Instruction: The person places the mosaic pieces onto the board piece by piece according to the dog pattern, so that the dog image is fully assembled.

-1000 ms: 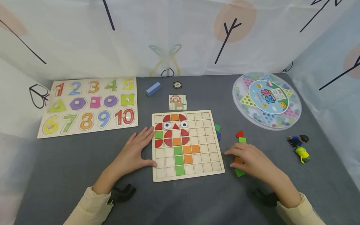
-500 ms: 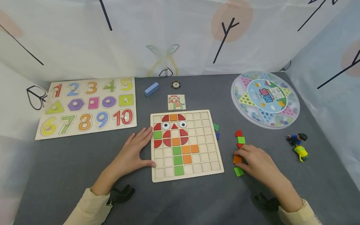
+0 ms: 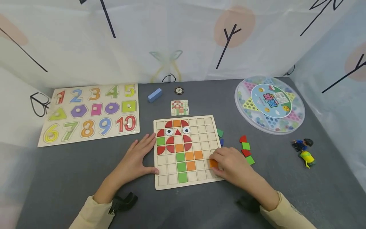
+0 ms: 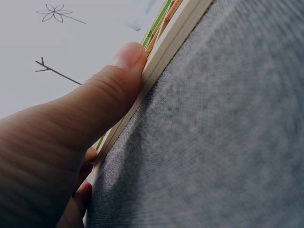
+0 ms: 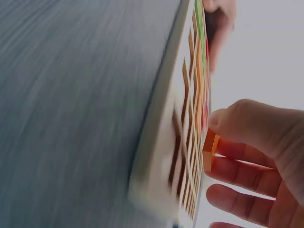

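Observation:
A wooden grid board (image 3: 201,183) lies mid-table, with red, green and orange pieces and two eye discs set in its cells. My left hand (image 3: 134,156) rests against its left edge, fingers spread and straight; the thumb (image 4: 126,59) touches the board's side in the left wrist view. Over the board's right columns, my right hand (image 3: 233,165) pinches an orange square tile (image 5: 210,148) between thumb and fingers. To the right of that hand lie red and green loose pieces (image 3: 246,146). A green piece (image 3: 220,133) and a blue piece (image 3: 221,142) sit by the board's right edge.
Behind the board lie a small pattern card (image 3: 179,108), a round black chip (image 3: 179,90) and a blue block (image 3: 155,95). A number puzzle (image 3: 91,116) is at left. A round game box (image 3: 270,105) and two toy figures (image 3: 304,151) are at right.
My right hand has picked up the orange tile from the row of loose pieces and carried it left over the board. My left hand has stayed at the board's edge.

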Motion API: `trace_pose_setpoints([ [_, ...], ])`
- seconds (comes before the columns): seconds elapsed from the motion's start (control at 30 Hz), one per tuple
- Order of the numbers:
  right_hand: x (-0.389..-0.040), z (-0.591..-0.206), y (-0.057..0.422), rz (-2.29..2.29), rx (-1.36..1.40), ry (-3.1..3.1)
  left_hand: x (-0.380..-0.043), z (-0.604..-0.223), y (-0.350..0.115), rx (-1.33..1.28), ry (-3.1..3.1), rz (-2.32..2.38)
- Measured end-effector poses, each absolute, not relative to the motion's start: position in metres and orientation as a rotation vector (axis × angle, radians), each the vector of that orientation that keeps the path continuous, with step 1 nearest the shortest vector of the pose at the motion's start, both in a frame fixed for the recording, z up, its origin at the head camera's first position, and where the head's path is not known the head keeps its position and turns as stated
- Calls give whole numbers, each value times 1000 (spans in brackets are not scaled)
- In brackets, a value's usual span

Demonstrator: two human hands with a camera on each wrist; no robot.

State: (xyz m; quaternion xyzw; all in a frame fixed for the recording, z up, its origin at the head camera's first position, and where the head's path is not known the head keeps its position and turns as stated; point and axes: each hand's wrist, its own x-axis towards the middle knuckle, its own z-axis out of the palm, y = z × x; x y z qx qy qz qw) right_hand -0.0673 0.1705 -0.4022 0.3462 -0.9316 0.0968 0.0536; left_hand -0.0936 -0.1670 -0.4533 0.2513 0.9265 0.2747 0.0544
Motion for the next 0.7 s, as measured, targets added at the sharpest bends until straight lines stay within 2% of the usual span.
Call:
trace_pose_setpoints([
  [0.23, -70, -409, 141, 295, 1150, -2810, -93, -453, -166, 756, 2812, 850],
  [0.7, -68, -408, 141, 346, 1133, -2853, -93, -452, -165, 732, 2803, 836],
])
